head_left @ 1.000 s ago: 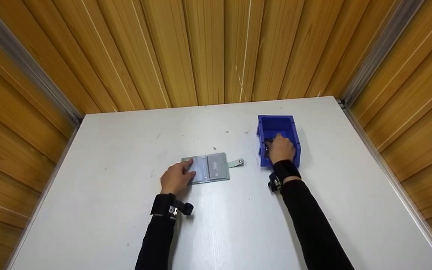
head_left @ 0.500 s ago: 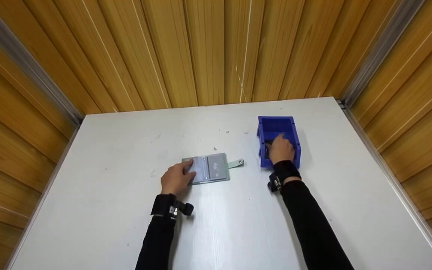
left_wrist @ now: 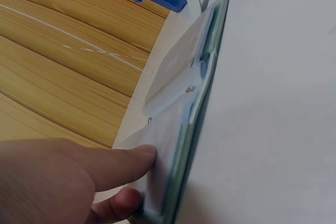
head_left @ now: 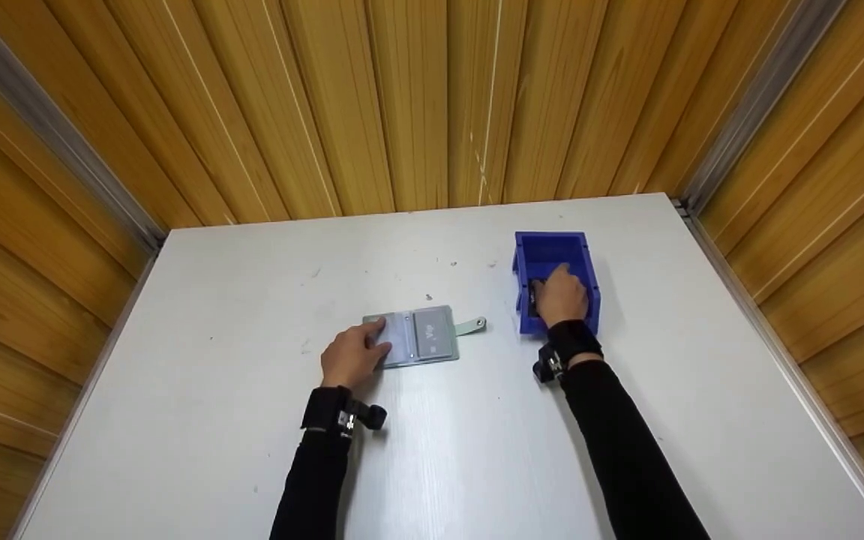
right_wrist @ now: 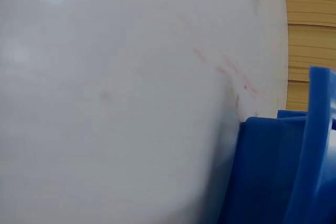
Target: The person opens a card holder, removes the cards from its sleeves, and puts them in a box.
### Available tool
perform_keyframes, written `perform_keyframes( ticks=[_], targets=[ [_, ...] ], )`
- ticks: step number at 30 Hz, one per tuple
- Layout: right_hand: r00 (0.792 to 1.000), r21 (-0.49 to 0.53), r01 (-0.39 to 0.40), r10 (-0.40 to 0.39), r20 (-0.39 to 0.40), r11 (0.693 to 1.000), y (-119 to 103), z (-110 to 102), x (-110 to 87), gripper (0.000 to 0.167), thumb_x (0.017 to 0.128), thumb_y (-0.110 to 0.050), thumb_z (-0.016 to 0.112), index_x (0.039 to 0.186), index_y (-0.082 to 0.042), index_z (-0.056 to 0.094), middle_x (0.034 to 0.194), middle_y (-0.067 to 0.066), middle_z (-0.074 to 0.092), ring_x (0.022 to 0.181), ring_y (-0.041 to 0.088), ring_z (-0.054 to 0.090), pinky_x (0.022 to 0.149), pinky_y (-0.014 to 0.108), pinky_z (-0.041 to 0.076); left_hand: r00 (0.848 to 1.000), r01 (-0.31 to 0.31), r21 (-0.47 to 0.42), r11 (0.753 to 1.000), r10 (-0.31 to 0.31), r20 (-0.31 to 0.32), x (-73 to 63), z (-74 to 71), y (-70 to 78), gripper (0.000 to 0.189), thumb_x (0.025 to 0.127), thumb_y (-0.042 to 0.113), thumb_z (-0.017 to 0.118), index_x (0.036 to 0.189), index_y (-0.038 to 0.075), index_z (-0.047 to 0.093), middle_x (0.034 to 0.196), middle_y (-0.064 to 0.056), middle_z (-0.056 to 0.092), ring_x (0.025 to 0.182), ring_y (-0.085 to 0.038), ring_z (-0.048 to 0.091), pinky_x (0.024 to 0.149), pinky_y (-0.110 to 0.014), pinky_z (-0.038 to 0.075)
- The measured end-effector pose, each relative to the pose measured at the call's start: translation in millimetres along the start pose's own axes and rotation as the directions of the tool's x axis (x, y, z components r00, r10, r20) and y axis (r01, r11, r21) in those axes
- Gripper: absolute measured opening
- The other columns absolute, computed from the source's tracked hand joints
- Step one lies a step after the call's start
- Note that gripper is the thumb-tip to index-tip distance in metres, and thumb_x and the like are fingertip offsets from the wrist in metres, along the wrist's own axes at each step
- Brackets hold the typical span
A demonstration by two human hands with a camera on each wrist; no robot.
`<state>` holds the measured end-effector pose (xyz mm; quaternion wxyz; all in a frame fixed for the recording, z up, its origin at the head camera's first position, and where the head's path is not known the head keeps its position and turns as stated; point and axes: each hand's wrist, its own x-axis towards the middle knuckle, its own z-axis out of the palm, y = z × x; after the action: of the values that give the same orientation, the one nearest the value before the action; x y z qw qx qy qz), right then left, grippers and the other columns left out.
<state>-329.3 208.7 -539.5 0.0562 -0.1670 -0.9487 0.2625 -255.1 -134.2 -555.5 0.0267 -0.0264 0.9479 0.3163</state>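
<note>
A pale green card holder (head_left: 438, 334) lies spread open on the white table, its clear sleeves showing and a grey card marked "Vip" in the right-hand side. My left hand (head_left: 348, 355) rests on its left side, thumb and finger pressing the clear sleeve; the left wrist view shows the thumb (left_wrist: 128, 162) flat along it. My right hand (head_left: 563, 298) reaches down into a blue plastic bin (head_left: 552, 244). Beside that thumb a dark item (head_left: 532, 297) shows inside the bin. The right fingertips are hidden, and I cannot tell whether they grip anything.
The card holder's snap strap (head_left: 471, 325) points toward the bin. In the right wrist view the bin's wall (right_wrist: 268, 171) fills the lower right. Wood-patterned panels (head_left: 417, 105) rise behind the table (head_left: 252, 300) and on both sides.
My right hand has shifted slightly inside the bin. My left hand and the card holder stay in place.
</note>
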Motion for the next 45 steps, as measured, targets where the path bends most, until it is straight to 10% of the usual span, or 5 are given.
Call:
perform_keyframes(
  ticks=[10, 22, 33, 45],
  targets=[
    [0.975, 0.139, 0.200, -0.182, -0.129, 0.970, -35.0, -19.6, -8.0, 0.041, 0.106, -0.030, 0.056, 0.132, 0.003, 0.056, 0.100, 0.025, 0.072, 0.087, 0.041, 0.070, 0.076, 0.054, 0.055, 1.000, -0.011, 0.018, 1.000, 0.011, 0.010, 0.0, -1.6, -0.1, 0.051, 0.092, 0.027, 0.078, 0.141, 0.021, 0.066, 0.074, 0.000, 0.056, 0.075, -0.020, 0.053, 0.064, -0.031, 0.035],
    [0.843, 0.231, 0.484, -0.520, 0.136, 0.844, -71.5, 5.7, -36.8, 0.041, 0.104, -0.028, 0.063, 0.139, -0.007, 0.059, 0.075, 0.001, 0.056, 0.064, 0.016, 0.049, 0.062, 0.030, 0.038, 1.000, -0.011, 0.008, 1.000, 0.011, 0.018, -1.7, -2.0, 0.5, 0.052, 0.092, 0.026, 0.078, 0.142, 0.021, 0.065, 0.078, -0.002, 0.059, 0.081, -0.021, 0.054, 0.067, -0.032, 0.035],
    [0.717, 0.181, 0.531, -0.552, 0.426, 0.828, -66.4, 29.7, -54.6, 0.062, 0.098, -0.038, 0.071, 0.153, -0.019, 0.052, 0.083, 0.001, 0.059, 0.070, 0.015, 0.050, 0.065, 0.031, 0.040, 1.000, -0.007, 0.010, 1.000, 0.007, 0.000, -1.6, -0.2, -0.4, 0.051, 0.092, 0.028, 0.078, 0.141, 0.022, 0.066, 0.102, -0.008, 0.073, 0.090, -0.023, 0.059, 0.073, -0.036, 0.042],
    [0.681, 0.055, 0.593, -0.537, 0.497, 0.803, -61.3, 42.2, -62.8, 0.076, 0.089, -0.052, 0.078, 0.155, -0.024, 0.050, 0.089, 0.000, 0.053, 0.077, 0.016, 0.046, 0.068, 0.031, 0.037, 1.000, 0.002, -0.001, 1.000, -0.002, -0.003, -1.2, 0.1, -1.0, 0.049, 0.092, 0.027, 0.078, 0.139, 0.023, 0.067, 0.082, -0.001, 0.061, 0.080, -0.021, 0.054, 0.069, -0.033, 0.038]
  ],
)
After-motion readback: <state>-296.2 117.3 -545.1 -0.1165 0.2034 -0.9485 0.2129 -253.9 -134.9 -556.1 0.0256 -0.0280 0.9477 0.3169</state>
